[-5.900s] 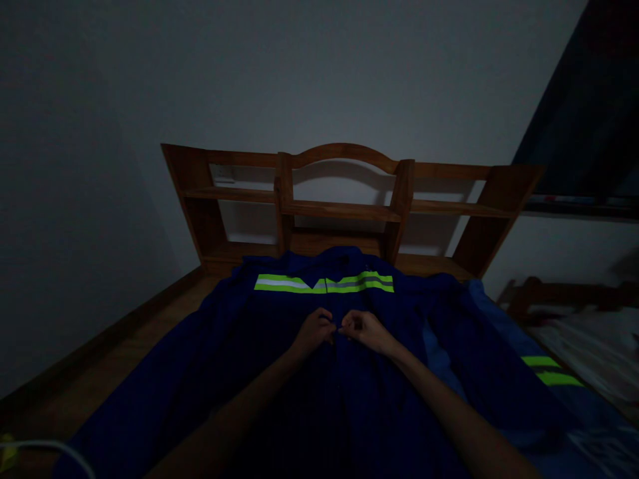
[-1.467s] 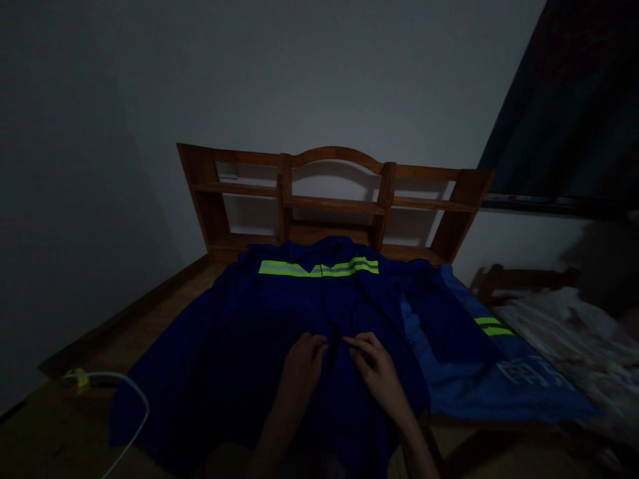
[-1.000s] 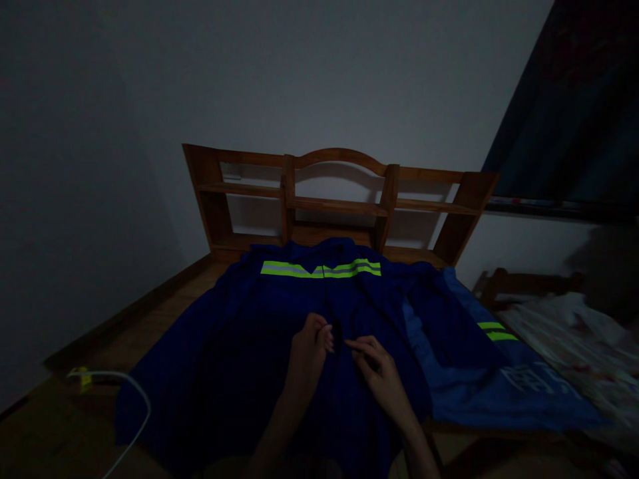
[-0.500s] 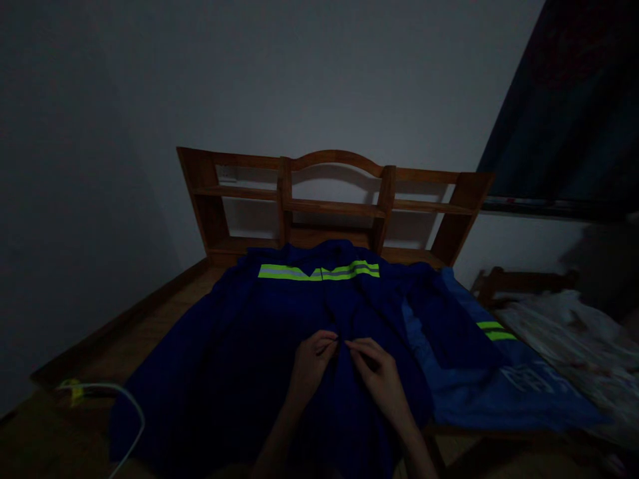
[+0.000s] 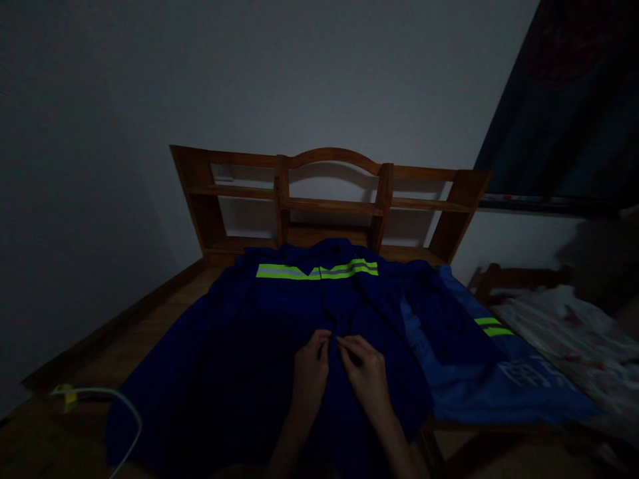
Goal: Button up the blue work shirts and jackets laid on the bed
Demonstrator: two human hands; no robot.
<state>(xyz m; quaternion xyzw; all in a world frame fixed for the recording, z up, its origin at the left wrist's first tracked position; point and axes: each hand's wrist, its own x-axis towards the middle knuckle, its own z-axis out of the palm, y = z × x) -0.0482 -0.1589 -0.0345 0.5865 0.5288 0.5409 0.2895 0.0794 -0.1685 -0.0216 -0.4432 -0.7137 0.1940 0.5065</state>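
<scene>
A dark blue work jacket (image 5: 259,326) lies spread out, its collar at the far end and a yellow-green reflective band (image 5: 287,271) across its chest. At the middle of its front, my left hand (image 5: 313,356) is closed, thumb and fingers pinching the front edge of the cloth. My right hand (image 5: 363,362) sits just to the right, also pinched on the jacket's front, its fingertips close to the left ones. Any button or fastener between the fingertips is too dark and small to make out. The right sleeve in view stretches over a lighter blue cloth (image 5: 464,392).
Behind the jacket stands a wooden shelf headboard (image 5: 332,207) against a pale wall. A white cable (image 5: 124,401) with a yellow tag curves at the lower left. Pale, crumpled bedding (image 5: 574,326) lies on the right, below a dark curtain (image 5: 564,113).
My right hand has moved left, bringing its fingertips nearer my left hand. Both hands remain pinched at the jacket's front, and the camera view has shifted slightly.
</scene>
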